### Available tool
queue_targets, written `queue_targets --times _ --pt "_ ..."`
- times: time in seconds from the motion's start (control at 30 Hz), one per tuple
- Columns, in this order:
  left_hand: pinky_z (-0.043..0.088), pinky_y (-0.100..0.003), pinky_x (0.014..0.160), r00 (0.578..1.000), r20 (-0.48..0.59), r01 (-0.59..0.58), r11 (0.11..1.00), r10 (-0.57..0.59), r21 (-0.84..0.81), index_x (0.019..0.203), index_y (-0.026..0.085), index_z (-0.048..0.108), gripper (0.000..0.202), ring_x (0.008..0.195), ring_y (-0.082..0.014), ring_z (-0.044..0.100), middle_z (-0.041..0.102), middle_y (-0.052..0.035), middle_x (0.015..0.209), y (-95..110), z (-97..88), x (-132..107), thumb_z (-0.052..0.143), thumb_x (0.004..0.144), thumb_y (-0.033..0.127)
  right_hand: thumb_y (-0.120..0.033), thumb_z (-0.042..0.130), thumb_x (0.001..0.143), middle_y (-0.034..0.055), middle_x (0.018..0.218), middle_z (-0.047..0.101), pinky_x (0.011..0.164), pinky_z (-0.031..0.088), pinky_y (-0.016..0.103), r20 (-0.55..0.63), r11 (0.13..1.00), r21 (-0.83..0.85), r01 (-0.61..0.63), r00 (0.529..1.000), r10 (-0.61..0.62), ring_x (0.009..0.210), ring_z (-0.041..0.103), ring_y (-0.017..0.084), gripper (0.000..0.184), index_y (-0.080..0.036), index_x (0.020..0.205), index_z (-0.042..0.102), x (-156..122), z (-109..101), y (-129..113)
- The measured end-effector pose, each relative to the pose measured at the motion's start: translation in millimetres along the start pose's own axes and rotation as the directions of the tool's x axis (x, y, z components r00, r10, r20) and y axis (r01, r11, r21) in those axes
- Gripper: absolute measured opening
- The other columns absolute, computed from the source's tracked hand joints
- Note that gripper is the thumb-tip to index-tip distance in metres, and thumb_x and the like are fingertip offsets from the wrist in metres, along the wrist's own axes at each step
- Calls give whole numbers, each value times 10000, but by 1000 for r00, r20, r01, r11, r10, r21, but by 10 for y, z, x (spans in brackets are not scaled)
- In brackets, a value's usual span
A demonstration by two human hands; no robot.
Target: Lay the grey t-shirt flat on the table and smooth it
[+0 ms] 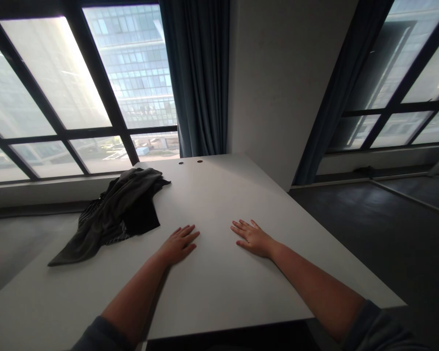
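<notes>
Left hand (178, 245) lies palm down on the white counter (219, 292), its fingers (190, 233) spread and holding nothing. Right hand (253, 239) lies the same way, its fingers (243, 228) splayed and empty. A bare stretch of counter separates the two. Cannot tell whether the palms bear weight or sit just above the surface.

Nearest object: a crumpled dark grey cloth (111, 219) at ten o'clock from the left hand, near it but not touching. A black fold (142, 219) and a striped band (108, 235) show in the heap. Garment type and underside are hidden by the bunching.

Judged step: hands at rest, nothing taken up. Contact with the cloth would call for a shift of the left hand toward ten o'clock.

Two small round holes (199, 161) mark the far counter edge at twelve o'clock. A blue curtain (193, 73) hangs beyond. Dark sleeves (373, 326) run off the frame's lower edge, cut off.
</notes>
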State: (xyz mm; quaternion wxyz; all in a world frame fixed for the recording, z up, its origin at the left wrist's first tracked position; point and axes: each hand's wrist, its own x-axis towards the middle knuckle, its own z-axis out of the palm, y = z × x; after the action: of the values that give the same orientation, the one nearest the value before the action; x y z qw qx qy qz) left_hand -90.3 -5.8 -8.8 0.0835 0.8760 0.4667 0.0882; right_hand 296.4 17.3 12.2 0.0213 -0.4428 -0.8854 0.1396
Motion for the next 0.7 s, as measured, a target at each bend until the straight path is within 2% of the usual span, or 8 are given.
queue_targets --times 0.23,0.4,0.7 --pt "217 -556 1293 1000 6 17 1000 -17 -3 1593 351 440 561 1573 -285 308 317 -68 1703 13 -16 0 426 1064 538 -555 429 1025 45 1728 220 1278 58 617 2 1000 7 -8 1000 8 1605 191 315 675 -306 1645 334 -3 -17 -16" --pt "244 -545 1288 999 -35 1 1000 -1 -6 1577 363 464 547 1559 -284 341 348 -55 1694 -16 17 1 444 1059 535 -559 443 1016 51 1727 230 1276 59 619 -3 1000 23 -10 1000 10 1603 195 324 675 -315 1639 349 -2 -11 -5" --pt "255 -550 1285 999 -40 -1 1000 0 -19 1573 367 472 548 1548 -295 360 365 -53 1687 -43 29 1 458 1051 534 -558 442 1015 55 1728 228 1275 62 616 -8 1000 26 -7 1000 7 1603 199 315 677 -306 1637 353 4 4 15"
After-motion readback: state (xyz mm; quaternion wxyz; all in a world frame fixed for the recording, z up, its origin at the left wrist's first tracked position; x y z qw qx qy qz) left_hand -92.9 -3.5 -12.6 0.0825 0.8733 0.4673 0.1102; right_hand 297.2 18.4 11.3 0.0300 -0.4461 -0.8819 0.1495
